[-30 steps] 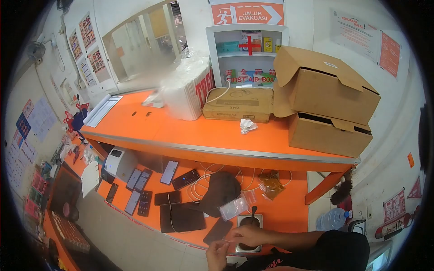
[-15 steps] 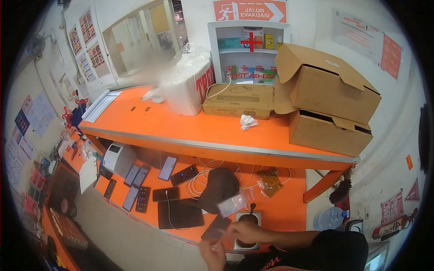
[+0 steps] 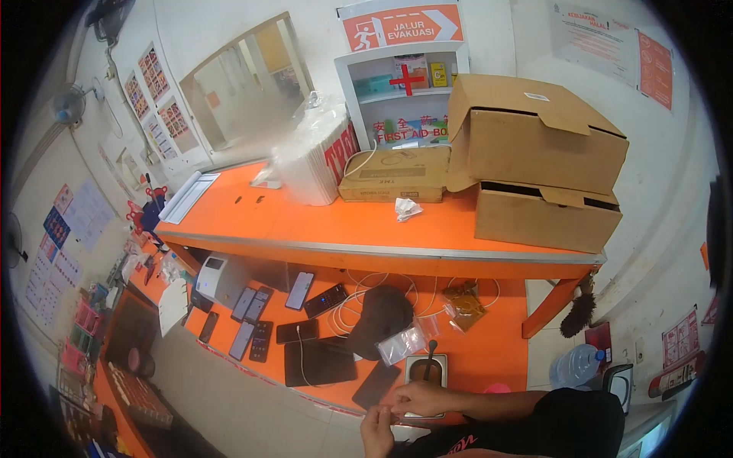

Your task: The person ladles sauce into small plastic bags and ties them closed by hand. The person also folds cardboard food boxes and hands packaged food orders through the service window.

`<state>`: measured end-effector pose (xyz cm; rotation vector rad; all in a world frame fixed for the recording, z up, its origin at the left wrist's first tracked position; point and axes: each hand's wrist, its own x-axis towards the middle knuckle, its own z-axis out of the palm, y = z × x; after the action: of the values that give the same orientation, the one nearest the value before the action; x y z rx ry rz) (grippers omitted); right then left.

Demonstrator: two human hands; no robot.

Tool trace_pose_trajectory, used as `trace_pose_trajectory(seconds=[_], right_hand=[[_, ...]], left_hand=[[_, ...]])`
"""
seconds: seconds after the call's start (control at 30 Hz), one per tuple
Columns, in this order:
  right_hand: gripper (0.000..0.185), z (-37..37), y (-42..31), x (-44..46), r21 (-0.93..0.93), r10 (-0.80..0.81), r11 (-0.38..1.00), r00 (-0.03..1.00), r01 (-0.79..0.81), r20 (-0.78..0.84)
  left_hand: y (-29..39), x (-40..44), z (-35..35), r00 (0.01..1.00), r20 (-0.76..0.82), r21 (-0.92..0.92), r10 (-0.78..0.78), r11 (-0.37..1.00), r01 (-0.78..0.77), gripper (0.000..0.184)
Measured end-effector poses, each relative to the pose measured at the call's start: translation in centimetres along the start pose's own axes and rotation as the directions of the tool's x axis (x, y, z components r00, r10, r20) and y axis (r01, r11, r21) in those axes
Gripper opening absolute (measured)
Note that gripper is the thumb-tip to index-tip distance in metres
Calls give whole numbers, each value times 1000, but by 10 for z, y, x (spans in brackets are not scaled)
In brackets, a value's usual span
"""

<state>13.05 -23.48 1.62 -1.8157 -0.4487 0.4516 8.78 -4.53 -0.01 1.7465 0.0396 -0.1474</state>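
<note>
My right hand point(image 3: 421, 398) reaches in from the right, its fingers pinched together. Just below and left of it, my left hand point(image 3: 376, 430) is raised with its fingers closed, and the fingertips of both hands meet. Whatever they hold, if anything, is too small to make out. A dark phone point(image 3: 376, 384) lies on the lower orange shelf, just beyond my hands. Beside my right hand stands a square metal container point(image 3: 413, 362) with a dark handle sticking out. A clear plastic bag point(image 3: 402, 346) and a dark cap-like item point(image 3: 379, 320) lie behind.
Several phones point(image 3: 300, 291), a black laptop-like slab point(image 3: 321, 362) and loose white cables point(image 3: 359, 305) cover the lower shelf. Cardboard boxes point(image 3: 542, 153) and a wrapped white stack point(image 3: 313, 156) stand on the upper orange shelf point(image 3: 359, 229). A water bottle point(image 3: 576, 366) stands at right.
The view has shifted, so the scene sits slightly differently in the frame. My two hands have come closer together, fingertips now meeting.
</note>
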Motion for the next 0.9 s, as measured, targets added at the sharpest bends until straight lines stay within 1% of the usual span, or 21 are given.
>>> trace_pose_trajectory(seconds=[0.07,0.13,0.17,0.2,0.23,0.27,0.3,0.37,0.43,0.5,0.53,0.57,0.63,0.67,0.7,0.73,0.77,0.8,0.83,0.87,0.9], right_hand=[[30,2,-2,-4,-12,-17,1000,1000,17,-25],[29,1,-10,-8,-25,-31,999,998,30,-48],[29,0,-14,-11,-197,-15,980,1000,13,-12],[29,1,-16,-13,-362,6,932,1000,2,22],[29,2,-17,-14,-354,3,935,1000,8,31],[29,3,-18,-15,-380,13,925,998,9,55],[29,6,-17,-17,-405,24,914,997,11,80],[28,9,-7,-17,-336,-16,941,998,35,58],[28,13,-4,-21,-266,-51,962,998,58,31],[26,18,-5,-27,-298,-124,951,984,82,-126],[27,24,6,-23,-469,-207,874,972,131,-113],[27,26,11,-25,-465,-204,876,973,132,-108],[31,21,6,-23,-521,-256,850,924,76,-283],[33,24,3,-26,-548,-240,836,918,31,-315],[33,25,0,-29,-544,-237,838,921,34,-308],[32,23,-3,-31,-530,-144,847,940,-44,-308],[32,19,-7,-32,-516,-50,848,950,-123,-308],[32,15,-13,-34,-513,-47,850,953,-120,-301],[32,8,-19,-37,-390,36,907,953,-158,-301],[32,3,-22,-40,-259,123,945,950,-201,-288],[32,-1,-22,-40,-256,133,945,953,-205,-273]], left_hand=[[-1,-5,-1,1000,7,-21,16,1000,-16,20],[-6,-8,4,992,-96,130,77,989,-64,14],[-6,-12,4,992,-103,136,74,989,-59,14],[2,-15,6,990,-85,293,112,952,-82,13],[9,-17,7,988,-60,444,145,890,-104,14],[10,-17,12,974,-76,457,211,876,-155,18],[4,-17,11,975,-82,464,207,874,-146,18],[-7,-16,7,995,-3,438,102,894,-91,20],[2,-17,10,998,-17,383,67,922,-55,23],[6,-18,12,940,7,593,342,755,-280,22],[8,-17,15,922,24,702,385,650,-290,16],[11,-19,16,925,21,704,379,651,-283,16],[19,-18,17,915,-14,866,404,463,-191,15],[21,-18,17,917,-19,868,399,462,-183,15],[22,-18,18,889,9,842,459,476,-254,11],[23,-18,18,854,34,813,519,482,-326,8],[23,-18,18,856,32,816,515,482,-320,8],[23,-19,18,828,98,785,553,469,-406,10],[21,-22,18,795,159,746,586,456,-485,12],[15,-24,18,827,185,700,531,519,-490,20],[21,-28,18,837,177,703,518,529,-475,20]])
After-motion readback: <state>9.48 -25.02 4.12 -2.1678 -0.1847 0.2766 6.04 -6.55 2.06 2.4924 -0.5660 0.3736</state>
